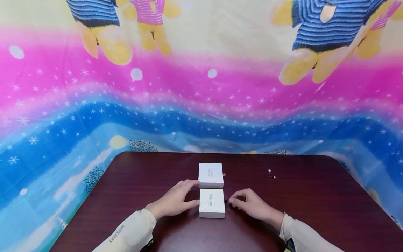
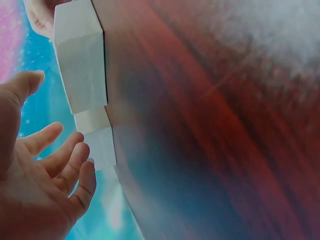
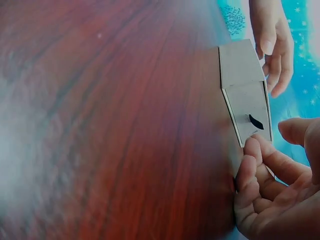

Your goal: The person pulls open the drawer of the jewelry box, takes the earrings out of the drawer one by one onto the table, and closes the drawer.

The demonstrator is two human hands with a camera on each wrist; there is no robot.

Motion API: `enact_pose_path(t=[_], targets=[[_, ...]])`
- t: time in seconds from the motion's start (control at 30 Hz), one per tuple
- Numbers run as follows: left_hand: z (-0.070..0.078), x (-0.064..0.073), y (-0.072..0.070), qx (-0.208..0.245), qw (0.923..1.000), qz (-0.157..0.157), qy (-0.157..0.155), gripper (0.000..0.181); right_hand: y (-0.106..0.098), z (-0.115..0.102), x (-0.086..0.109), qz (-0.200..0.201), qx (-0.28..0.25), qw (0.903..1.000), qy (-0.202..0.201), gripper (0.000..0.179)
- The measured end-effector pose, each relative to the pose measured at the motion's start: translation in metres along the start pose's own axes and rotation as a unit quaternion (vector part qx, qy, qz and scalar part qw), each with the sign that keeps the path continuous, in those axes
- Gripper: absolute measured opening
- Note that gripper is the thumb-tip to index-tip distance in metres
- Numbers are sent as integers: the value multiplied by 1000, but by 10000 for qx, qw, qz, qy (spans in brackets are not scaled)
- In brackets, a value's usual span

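Note:
Two small white boxes with printed lettering lie one behind the other on the table, the near box (image 1: 211,203) and the far box (image 1: 210,173). A short black ribbon tab (image 3: 256,122) sticks out of the near box's right end; a brown tab (image 1: 224,174) shows on the far one. To their left is my left hand (image 1: 174,200), fingers spread, its index fingertip right at the far box and its thumb tip at the near box's side. My right hand (image 1: 253,204) is just right of the near box, fingers loosely bent beside the black tab, thumb apart from them in the right wrist view.
Two tiny pale-headed pieces, like stud earrings (image 1: 274,177), lie at the back right of the dark red-brown table (image 1: 151,168). A printed cloth (image 1: 201,105) with snowflakes and bears hangs behind and around the table.

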State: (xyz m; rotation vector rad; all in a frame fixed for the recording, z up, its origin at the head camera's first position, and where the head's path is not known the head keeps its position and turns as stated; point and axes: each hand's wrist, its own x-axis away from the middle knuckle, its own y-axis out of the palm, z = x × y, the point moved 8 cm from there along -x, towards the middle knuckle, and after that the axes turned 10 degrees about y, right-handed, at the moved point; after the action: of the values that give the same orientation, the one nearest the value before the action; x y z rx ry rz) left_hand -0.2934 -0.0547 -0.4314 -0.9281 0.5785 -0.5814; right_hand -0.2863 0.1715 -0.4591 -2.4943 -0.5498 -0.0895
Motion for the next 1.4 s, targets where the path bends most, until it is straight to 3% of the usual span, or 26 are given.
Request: enact_pose_path(t=[0.27, 0.6, 0.93, 1.4], targets=[[1, 4, 11, 100, 9990, -401, -139, 73, 9, -2, -3, 102, 81, 9999, -7, 25], [-1, 7, 22, 251, 9973, -634, -291, 100, 16, -2, -4, 217, 76, 9994, 261, 26], [1, -2, 25, 234, 9958, -872, -132, 89, 14, -3, -4, 237, 80, 9995, 206, 26], [-7, -11, 34, 1174, 9853, -1228, -188, 85, 15, -5, -1, 202, -158, 9997, 4, 19]])
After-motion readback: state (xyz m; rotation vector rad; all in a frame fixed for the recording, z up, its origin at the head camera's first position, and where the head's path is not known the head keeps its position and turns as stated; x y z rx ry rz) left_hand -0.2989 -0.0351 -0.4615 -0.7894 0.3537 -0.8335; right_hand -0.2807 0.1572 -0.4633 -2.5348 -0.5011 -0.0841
